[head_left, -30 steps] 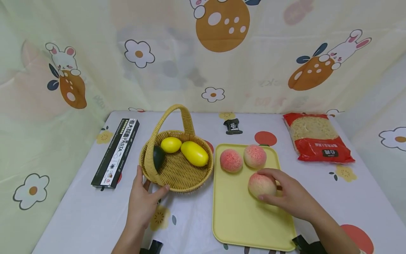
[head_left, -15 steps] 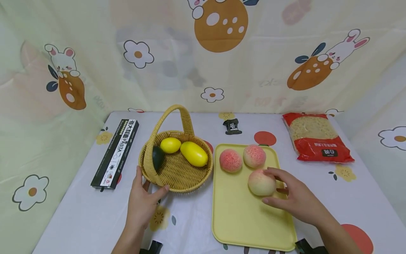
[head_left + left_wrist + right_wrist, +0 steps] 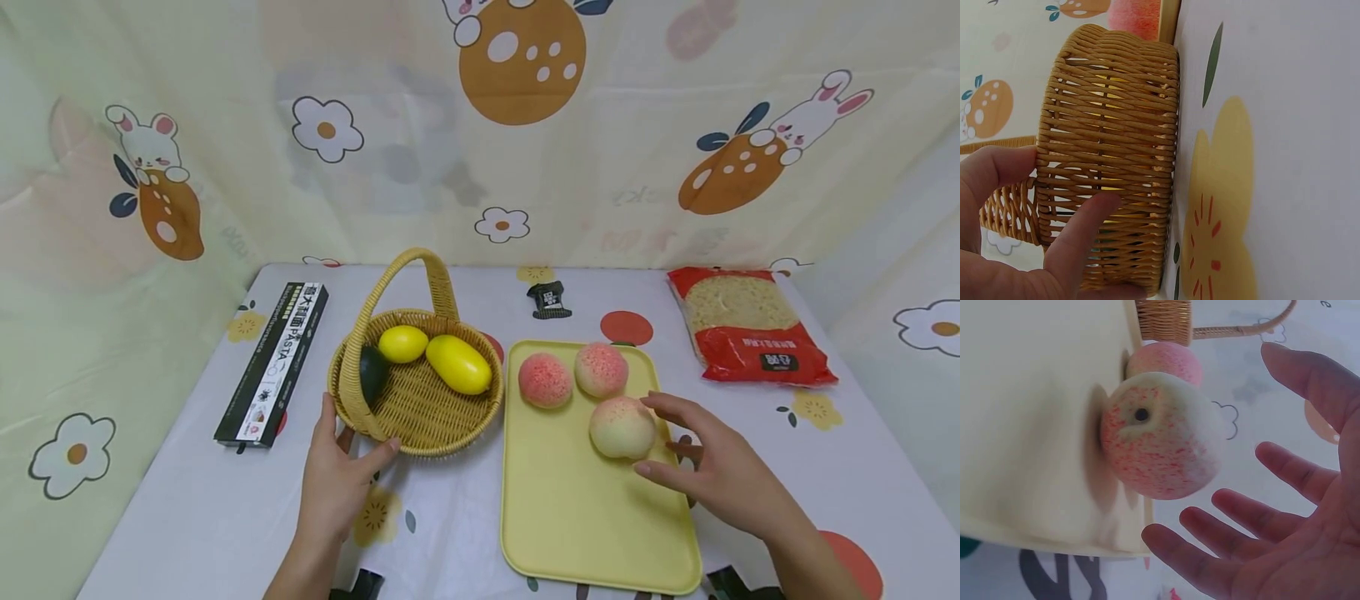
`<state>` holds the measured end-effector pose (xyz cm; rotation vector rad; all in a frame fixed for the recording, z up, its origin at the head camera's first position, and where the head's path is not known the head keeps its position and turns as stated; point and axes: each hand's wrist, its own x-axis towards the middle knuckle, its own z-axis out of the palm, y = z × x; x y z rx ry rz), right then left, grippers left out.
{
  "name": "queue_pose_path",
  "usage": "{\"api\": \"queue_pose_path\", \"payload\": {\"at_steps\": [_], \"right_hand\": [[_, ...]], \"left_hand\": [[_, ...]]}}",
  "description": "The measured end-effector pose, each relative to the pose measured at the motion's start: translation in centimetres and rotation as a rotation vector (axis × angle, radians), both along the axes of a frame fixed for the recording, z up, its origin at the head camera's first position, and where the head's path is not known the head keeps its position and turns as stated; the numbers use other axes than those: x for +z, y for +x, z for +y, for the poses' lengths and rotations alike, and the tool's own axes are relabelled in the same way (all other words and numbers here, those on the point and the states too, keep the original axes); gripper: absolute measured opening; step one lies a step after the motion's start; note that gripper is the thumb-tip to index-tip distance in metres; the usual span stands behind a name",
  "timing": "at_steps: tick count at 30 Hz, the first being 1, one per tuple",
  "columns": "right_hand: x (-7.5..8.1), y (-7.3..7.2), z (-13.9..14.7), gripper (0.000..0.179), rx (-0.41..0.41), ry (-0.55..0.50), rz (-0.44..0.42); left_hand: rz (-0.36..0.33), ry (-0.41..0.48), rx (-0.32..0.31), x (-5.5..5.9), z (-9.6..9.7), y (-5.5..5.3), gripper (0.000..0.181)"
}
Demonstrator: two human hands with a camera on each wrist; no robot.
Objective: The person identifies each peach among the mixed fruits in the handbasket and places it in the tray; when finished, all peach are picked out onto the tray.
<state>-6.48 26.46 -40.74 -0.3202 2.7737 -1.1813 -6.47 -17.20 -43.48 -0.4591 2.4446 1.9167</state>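
A wicker basket (image 3: 442, 433) with a tall handle holds a yellow lemon-like fruit (image 3: 403, 343), a longer yellow fruit (image 3: 459, 365) and a dark green fruit (image 3: 372, 375). My left hand (image 3: 341, 479) rests against its front left, fingers extended, touching the rim and outer wall. To the right lies a yellow tray (image 3: 577, 517) bearing three pink-and-cream peaches: one (image 3: 545, 381) at left, another (image 3: 602, 369) at the back, and the nearest peach (image 3: 622, 427). Beside that nearest peach my right hand (image 3: 723, 475) hovers with fingers spread, apart from it, as the right wrist view confirms.
A black-and-white pasta box (image 3: 277, 362) lies left of the basket. Behind the tray sits a small black wrapped packet (image 3: 550, 300). A red-and-clear bag (image 3: 753, 329) of pale food lies at the back right. Patterned cloth (image 3: 405, 175) hangs behind the table.
My right hand has let go of the nearest peach and drawn away to the right, its fingers opening. The peach stays on the tray. My left hand stays against the basket.
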Motion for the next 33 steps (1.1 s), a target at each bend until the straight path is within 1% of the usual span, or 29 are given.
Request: {"api": "queue_pose_path", "payload": {"at_steps": [5, 7, 11, 13, 16, 18, 20, 21, 23, 24, 25, 26, 27, 28, 29, 30, 32, 33], "right_hand": [[0.5, 0.5, 0.3, 0.082, -0.041, 0.017, 0.026], [0.7, 0.8, 0.4, 0.081, -0.059, 0.024, 0.052], [1.2, 1.5, 0.4, 0.076, -0.080, -0.018, 0.131], [1.4, 1.8, 0.3, 0.071, -0.096, -0.052, 0.176], [1.7, 2.0, 0.0, 0.060, -0.123, -0.093, 0.225], [2.0, 2.2, -0.3, 0.049, -0.148, -0.106, 0.247], [2.2, 2.3, -0.6, 0.039, -0.172, -0.120, 0.255], [2.3, 2.4, -0.8, 0.033, -0.184, -0.128, 0.254], [2.4, 2.5, -1.2, 0.022, -0.205, -0.164, 0.255], [2.5, 2.6, -1.5, 0.017, -0.219, -0.183, 0.252], [2.5, 2.7, -1.8, 0.011, -0.225, -0.209, 0.249], [2.6, 2.8, -2.1, 0.007, -0.228, -0.239, 0.247], [2.7, 2.9, -2.4, 0.010, -0.233, -0.262, 0.243], [2.8, 2.9, -2.8, 0.016, -0.236, -0.283, 0.242], [2.8, 3.0, -3.2, 0.023, -0.244, -0.289, 0.251], [2.9, 3.0, -3.5, 0.030, -0.239, -0.290, 0.262], [3.0, 2.9, -4.3, 0.042, -0.226, -0.288, 0.302], [2.9, 2.8, -4.7, 0.047, -0.217, -0.268, 0.339]], "left_hand": [[0.001, -0.005, -0.004, 0.1, -0.1, 0.2, 0.123], [-0.003, -0.009, -0.006, 0.1, -0.2, 0.2, 0.123], [-0.016, -0.011, -0.011, 0.1, -0.4, 0.3, 0.124], [-0.016, 0.004, -0.014, 0.2, -0.5, 0.3, 0.125], [-0.026, -0.012, -0.017, 0.7, -0.7, 0.6, 0.130], [-0.005, -0.070, -0.001, 1.4, -0.7, 1.2, 0.133], [0.031, -0.197, 0.057, 2.4, -0.3, 2.2, 0.134], [0.081, -0.250, 0.103, 2.9, 0.0, 2.8, 0.133], [0.219, -0.362, 0.209, 3.9, 0.7, 4.2, 0.125], [0.307, -0.400, 0.263, 4.4, 1.1, 4.8, 0.116], [0.386, -0.426, 0.305, 4.8, 1.5, 5.4, 0.102], [0.494, -0.442, 0.327, 5.1, 1.9, 5.8, 0.086], [0.605, -0.446, 0.326, 5.4, 2.2, 6.1, 0.065], [0.698, -0.452, 0.308, 5.6, 2.5, 6.3, 0.043], [0.781, -0.453, 0.274, 5.7, 2.8, 6.3, 0.021], [0.861, -0.456, 0.229, 5.7, 3.0, 6.2, 0.016], [1.021, -0.457, 0.115, 5.7, 3.7, 5.6, 0.037], [1.077, -0.455, 0.054, 5.6, 4.1, 5.2, 0.044]]}}
